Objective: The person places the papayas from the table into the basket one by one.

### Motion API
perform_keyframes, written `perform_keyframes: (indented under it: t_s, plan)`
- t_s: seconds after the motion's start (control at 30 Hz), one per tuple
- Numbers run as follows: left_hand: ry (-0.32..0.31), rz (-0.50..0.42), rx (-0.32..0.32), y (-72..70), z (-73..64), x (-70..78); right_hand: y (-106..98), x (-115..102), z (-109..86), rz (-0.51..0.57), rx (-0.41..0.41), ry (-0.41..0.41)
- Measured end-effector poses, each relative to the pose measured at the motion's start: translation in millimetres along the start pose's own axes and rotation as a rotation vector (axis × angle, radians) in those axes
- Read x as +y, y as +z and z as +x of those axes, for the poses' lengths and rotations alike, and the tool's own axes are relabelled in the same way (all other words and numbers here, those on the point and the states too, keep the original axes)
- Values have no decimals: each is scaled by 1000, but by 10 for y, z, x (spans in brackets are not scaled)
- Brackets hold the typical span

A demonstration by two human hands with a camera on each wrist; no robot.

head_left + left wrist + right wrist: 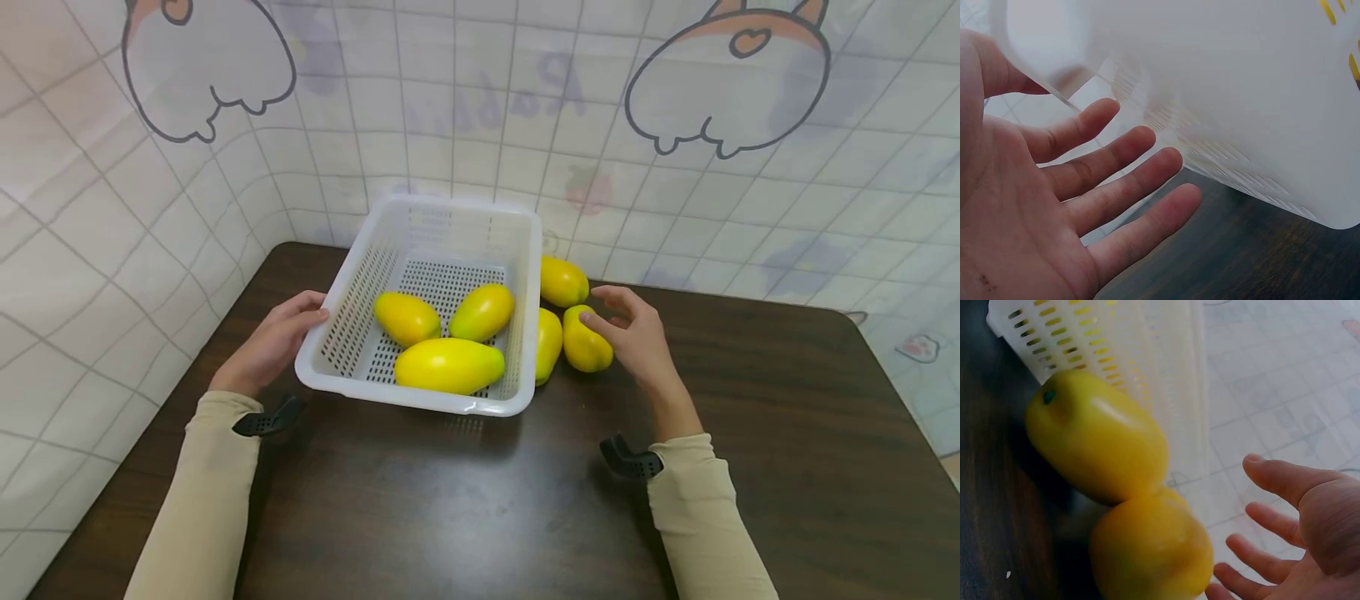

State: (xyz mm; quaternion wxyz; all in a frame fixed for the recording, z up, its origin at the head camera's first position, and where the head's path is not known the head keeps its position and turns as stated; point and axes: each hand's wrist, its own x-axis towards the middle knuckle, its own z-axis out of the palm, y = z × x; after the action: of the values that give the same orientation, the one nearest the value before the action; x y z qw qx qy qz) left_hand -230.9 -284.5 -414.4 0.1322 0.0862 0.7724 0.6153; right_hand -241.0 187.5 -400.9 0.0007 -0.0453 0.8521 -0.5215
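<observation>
A white plastic basket (420, 403) with slotted walls holds three yellow fruits, papaya- or mango-like, with greenish ends; the largest fruit (450, 367) lies across the front. My left hand (272, 342) holds the basket's left rim, thumb over the edge and fingers spread along the outside wall. My right hand (636, 337) hovers over the right side, its fingers loosely spread with nothing between them. Nearest to it is a yellow fruit (587, 340) on the table; the thumb overlaps it, and contact cannot be told. In the right wrist view, the hand's palm and fingers show beside the fruit.
Two more yellow fruits, one at the back (564, 281) and one partly hidden by the basket (549, 346), lie along its right wall. The dark wooden table (450, 517) meets a grid-patterned cloth (480, 100) behind and at the left.
</observation>
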Motion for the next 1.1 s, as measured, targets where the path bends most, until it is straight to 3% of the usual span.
perform_keyframes:
  t_s: [0.33,0.47,1.1]
  plan:
    - [14,-19,-9,4,28,-29,18,182,53,-130,-72,96]
    - [10,-6,-3,-3,27,-26,45,241,70,-133,-100,123]
    - [-15,8,7,5,-2,-22,125,290,85,-121,-124,91]
